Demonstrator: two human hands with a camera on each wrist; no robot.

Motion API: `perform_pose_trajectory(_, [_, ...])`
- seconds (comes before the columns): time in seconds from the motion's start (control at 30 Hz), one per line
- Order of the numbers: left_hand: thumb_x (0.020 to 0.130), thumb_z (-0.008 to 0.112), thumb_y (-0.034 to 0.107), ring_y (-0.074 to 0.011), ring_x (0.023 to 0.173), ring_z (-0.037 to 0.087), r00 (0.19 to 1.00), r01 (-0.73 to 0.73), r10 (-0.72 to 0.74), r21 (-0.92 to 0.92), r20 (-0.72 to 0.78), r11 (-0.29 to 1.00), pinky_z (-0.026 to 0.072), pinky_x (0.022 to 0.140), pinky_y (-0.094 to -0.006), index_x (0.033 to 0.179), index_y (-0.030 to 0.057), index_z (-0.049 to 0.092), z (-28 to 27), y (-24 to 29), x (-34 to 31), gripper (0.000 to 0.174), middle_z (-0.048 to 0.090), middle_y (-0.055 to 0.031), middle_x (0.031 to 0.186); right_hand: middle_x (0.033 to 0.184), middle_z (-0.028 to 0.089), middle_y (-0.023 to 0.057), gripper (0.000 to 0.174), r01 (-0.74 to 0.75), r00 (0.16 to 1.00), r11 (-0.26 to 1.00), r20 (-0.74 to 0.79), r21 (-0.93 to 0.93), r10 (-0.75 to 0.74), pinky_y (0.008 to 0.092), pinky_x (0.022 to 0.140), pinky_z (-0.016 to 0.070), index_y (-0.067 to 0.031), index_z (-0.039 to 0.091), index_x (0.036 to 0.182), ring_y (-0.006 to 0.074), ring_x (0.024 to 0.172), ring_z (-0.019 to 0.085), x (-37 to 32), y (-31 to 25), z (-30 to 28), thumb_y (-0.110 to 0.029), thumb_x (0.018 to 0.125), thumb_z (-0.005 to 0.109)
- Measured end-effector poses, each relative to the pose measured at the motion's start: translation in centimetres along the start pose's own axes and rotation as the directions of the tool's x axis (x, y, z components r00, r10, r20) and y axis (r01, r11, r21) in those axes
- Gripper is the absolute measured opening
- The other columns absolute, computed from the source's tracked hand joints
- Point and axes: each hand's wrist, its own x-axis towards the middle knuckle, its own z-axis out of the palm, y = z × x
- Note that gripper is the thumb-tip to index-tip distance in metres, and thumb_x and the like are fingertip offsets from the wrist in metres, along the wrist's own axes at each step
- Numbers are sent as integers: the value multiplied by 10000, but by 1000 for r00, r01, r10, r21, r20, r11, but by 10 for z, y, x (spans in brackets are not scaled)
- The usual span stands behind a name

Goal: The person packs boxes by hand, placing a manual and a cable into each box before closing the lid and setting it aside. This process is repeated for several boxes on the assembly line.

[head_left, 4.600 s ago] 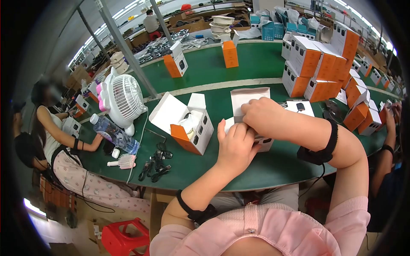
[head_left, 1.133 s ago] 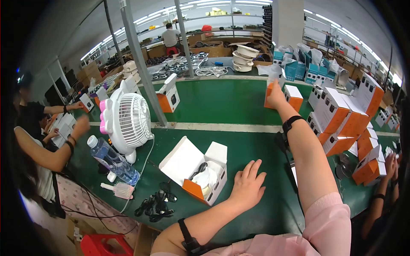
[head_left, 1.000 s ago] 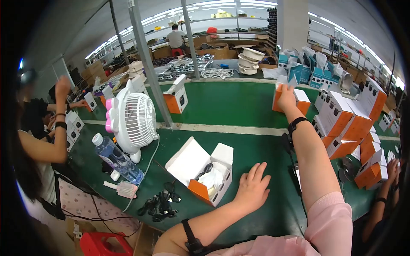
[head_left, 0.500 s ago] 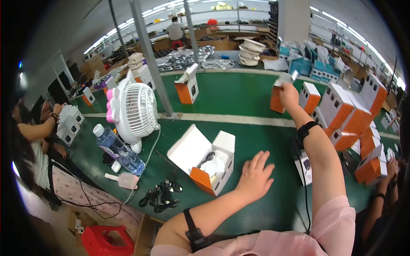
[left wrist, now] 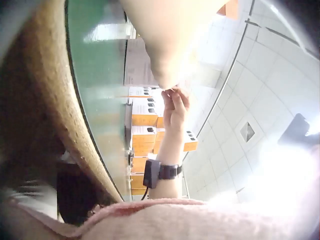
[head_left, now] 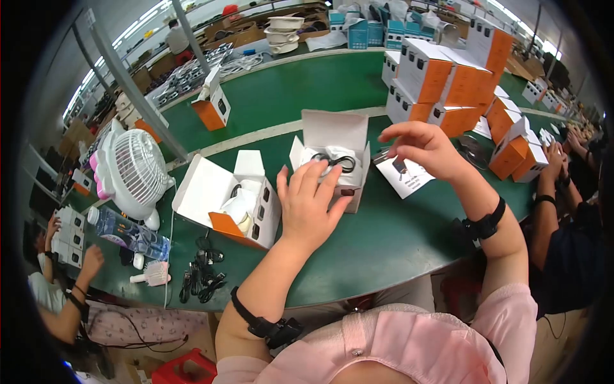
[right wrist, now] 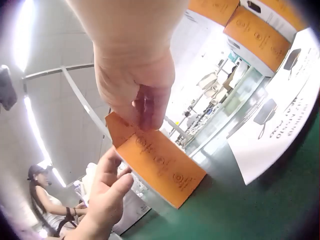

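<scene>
An open white and orange box [head_left: 336,125] stands before the person, its lid flap up, with a coiled black cable [head_left: 345,163] and white wrapped contents inside. The left hand [head_left: 310,208] rests spread-fingered on its near left edge, fingertips over the opening. Right of the box, the right hand [head_left: 425,150] hovers with bent fingers and thumb apart, holding nothing visible. Below it lies a white printed packet [head_left: 404,178]. In the right wrist view, the right hand [right wrist: 142,90] is above the orange box side [right wrist: 160,165], beside the left hand [right wrist: 107,200].
Another open box [head_left: 246,208] with white contents stands left, near black cables [head_left: 204,275], a brush [head_left: 153,274], a bottle [head_left: 131,237] and a white fan [head_left: 131,169]. Boxes [head_left: 441,80] are stacked at the right. A single box [head_left: 212,105] stands on the far green surface.
The right hand has come back from the far green surface, where it held a box. An open box now stands under the left hand, which was flat on the table. The head view has shifted.
</scene>
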Motion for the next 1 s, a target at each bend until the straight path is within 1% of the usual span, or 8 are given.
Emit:
perform_pose_trajectory(0.07, [732, 741, 257, -288, 1092, 485, 1000, 15, -15, -47, -2, 999, 333, 957, -519, 1169, 120, 611, 3, -1, -4, 476, 535, -90, 1169, 1243, 569, 128, 421, -57, 990, 983, -138, -172, 33, 317, 898, 493, 5, 560, 1223, 215, 1123, 570, -9, 32, -26, -50, 819, 663])
perform_pose_trajectory(0.13, [736, 739, 236, -269, 1016, 498, 998, -17, 13, -64, -63, 998, 356, 894, -480, 1107, 129, 652, 4, 3, -4, 396, 539, -71, 1087, 1346, 493, 169, 629, -209, 973, 425, -231, -881, 1, 368, 1001, 428, -12, 501, 1303, 301, 1224, 499, -20, 56, -44, -251, 773, 741])
perform_pose_trajectory(0.2, [729, 744, 237, -254, 983, 501, 996, 37, -42, -58, -78, 998, 356, 865, -454, 1086, 131, 665, 3, 7, -8, 380, 526, -58, 1037, 1403, 436, 191, 839, -411, 908, 434, -317, -802, 274, 378, 1061, 361, -31, 433, 1374, 342, 1283, 428, -25, 73, -51, -387, 698, 780])
perform_pose_trajectory(0.4, [684, 763, 160, -214, 821, 485, 984, -43, 49, 36, -172, 998, 342, 774, -371, 1025, 101, 677, -3, 12, -8, 356, 505, -27, 861, 1423, 424, 175, 833, -453, 885, 525, -293, -720, 362, 351, 1063, 363, -40, 447, 1374, 309, 1290, 435, -41, 51, -48, -361, 689, 797])
perform_pose_trajectory(0.6, [693, 741, 126, -220, 811, 492, 979, -41, 40, 3, -201, 999, 345, 779, -367, 1008, 78, 669, -3, 13, -7, 327, 511, -37, 865, 1418, 431, 187, 702, -203, 968, 574, -76, -793, 238, 372, 1054, 366, -73, 498, 1345, 325, 1277, 444, -69, 57, -54, -274, 731, 774])
perform_pose_trajectory(0.87, [683, 730, 122, -247, 877, 517, 977, -23, 30, 33, -210, 999, 356, 850, -388, 1039, 78, 660, -3, 18, -7, 366, 534, -61, 958, 1207, 588, 190, 307, 95, 995, 400, 74, -912, -68, 411, 932, 449, -13, 630, 1109, 354, 1113, 549, -95, 46, -37, -222, 887, 603])
perform_pose_trajectory(0.97, [675, 728, 120, -275, 921, 524, 961, -26, 60, 127, -271, 992, 367, 891, -398, 1057, 65, 649, -10, 27, -6, 394, 549, -83, 1009, 1003, 653, 182, 233, -129, 986, 372, -159, -919, -50, 441, 820, 483, -4, 649, 1011, 367, 956, 605, -98, 30, -33, -194, 892, 585])
perform_pose_trajectory(1.0, [675, 728, 120, -275, 921, 524, 960, -23, 59, 133, -274, 991, 367, 891, -398, 1057, 65, 649, -11, 29, -7, 394, 549, -83, 1009, 915, 635, 154, 212, -151, 950, 494, -264, -856, -167, 397, 762, 473, 1, 641, 979, 310, 868, 593, -100, 24, -30, -182, 908, 561])
